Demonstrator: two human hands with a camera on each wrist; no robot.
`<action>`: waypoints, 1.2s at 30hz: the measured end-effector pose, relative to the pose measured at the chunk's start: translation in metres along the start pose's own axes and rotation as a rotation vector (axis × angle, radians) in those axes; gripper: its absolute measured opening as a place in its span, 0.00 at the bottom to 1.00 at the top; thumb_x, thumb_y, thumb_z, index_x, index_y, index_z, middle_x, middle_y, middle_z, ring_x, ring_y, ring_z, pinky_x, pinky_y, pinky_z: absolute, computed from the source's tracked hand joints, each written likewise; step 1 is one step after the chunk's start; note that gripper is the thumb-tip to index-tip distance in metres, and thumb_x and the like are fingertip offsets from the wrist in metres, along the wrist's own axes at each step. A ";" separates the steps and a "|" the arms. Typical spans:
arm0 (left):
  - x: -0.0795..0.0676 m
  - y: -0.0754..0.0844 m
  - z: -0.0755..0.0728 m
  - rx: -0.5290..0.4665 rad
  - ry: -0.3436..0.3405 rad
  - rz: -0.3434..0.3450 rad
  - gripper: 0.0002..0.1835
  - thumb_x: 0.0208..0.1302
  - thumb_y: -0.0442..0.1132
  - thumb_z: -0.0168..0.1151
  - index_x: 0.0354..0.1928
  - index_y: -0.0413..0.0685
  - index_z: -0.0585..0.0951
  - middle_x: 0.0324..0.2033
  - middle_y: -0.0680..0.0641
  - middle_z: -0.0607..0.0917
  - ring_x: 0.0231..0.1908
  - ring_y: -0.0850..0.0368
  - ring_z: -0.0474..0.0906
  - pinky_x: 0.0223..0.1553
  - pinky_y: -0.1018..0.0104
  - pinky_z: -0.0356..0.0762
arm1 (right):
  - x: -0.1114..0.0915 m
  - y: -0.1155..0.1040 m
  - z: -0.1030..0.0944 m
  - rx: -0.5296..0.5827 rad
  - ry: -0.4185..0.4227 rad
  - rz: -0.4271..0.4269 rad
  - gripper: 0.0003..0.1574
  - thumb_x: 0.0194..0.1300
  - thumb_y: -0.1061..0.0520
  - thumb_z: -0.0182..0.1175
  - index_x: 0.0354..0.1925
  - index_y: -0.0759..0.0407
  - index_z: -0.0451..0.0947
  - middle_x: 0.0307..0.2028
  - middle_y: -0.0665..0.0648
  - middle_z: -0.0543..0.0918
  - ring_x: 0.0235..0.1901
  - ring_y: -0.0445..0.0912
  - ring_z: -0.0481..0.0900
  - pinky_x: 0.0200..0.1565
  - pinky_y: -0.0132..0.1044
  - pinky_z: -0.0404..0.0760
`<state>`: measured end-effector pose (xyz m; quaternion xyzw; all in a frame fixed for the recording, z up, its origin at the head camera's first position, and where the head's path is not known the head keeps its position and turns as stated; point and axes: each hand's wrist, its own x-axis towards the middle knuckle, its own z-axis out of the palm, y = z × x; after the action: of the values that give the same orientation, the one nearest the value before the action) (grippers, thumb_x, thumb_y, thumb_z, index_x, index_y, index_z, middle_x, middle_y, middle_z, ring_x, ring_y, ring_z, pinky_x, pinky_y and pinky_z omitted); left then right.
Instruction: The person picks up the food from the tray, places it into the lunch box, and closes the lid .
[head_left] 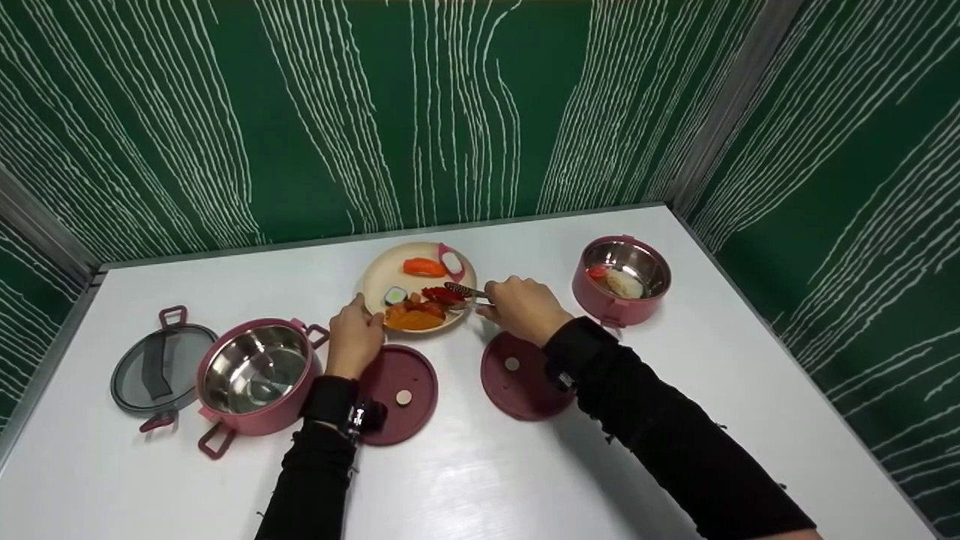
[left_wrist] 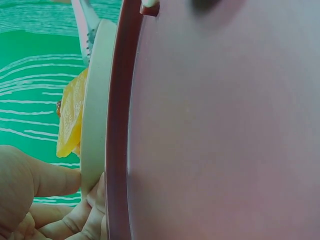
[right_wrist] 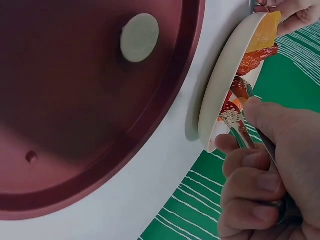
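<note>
A cream plate (head_left: 382, 271) at the far middle of the table holds several food pieces. My left hand (head_left: 354, 336) pinches its near-left rim, thumb on the upper side and fingers beneath. Metal tongs (right_wrist: 234, 118) with perforated tips are gripped in my right hand (head_left: 527, 306), which reaches over the plate's right edge. The tips lie at a dark red food piece (head_left: 441, 295). Close by on the plate are a yellow-orange piece (head_left: 412, 320), a sushi roll slice (head_left: 396, 295), an orange-topped sushi (head_left: 424, 267) and a pink-edged white piece (head_left: 451, 262).
Two maroon lids (head_left: 420, 375) lie below my forearms, each with a pale knob. On the left stand a pink steel-lined pot (head_left: 259, 431) and a glass lid (head_left: 131, 375). A smaller pink pot (head_left: 600, 300) with food inside stands at right. Green walls border the table.
</note>
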<state>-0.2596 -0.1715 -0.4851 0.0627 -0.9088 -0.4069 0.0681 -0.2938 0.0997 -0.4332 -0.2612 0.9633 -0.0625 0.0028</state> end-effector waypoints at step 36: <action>-0.001 0.002 -0.002 0.004 -0.017 -0.003 0.32 0.75 0.35 0.58 0.72 0.21 0.62 0.30 0.36 0.87 0.61 0.35 0.76 0.66 0.45 0.70 | -0.048 0.070 -0.053 0.132 0.186 0.027 0.18 0.76 0.47 0.60 0.36 0.61 0.79 0.23 0.56 0.77 0.23 0.49 0.75 0.26 0.47 0.75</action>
<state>-0.2585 -0.1716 -0.4827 0.0607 -0.9101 -0.4056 0.0598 -0.2901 0.1902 -0.3908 -0.2404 0.9566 -0.1497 -0.0685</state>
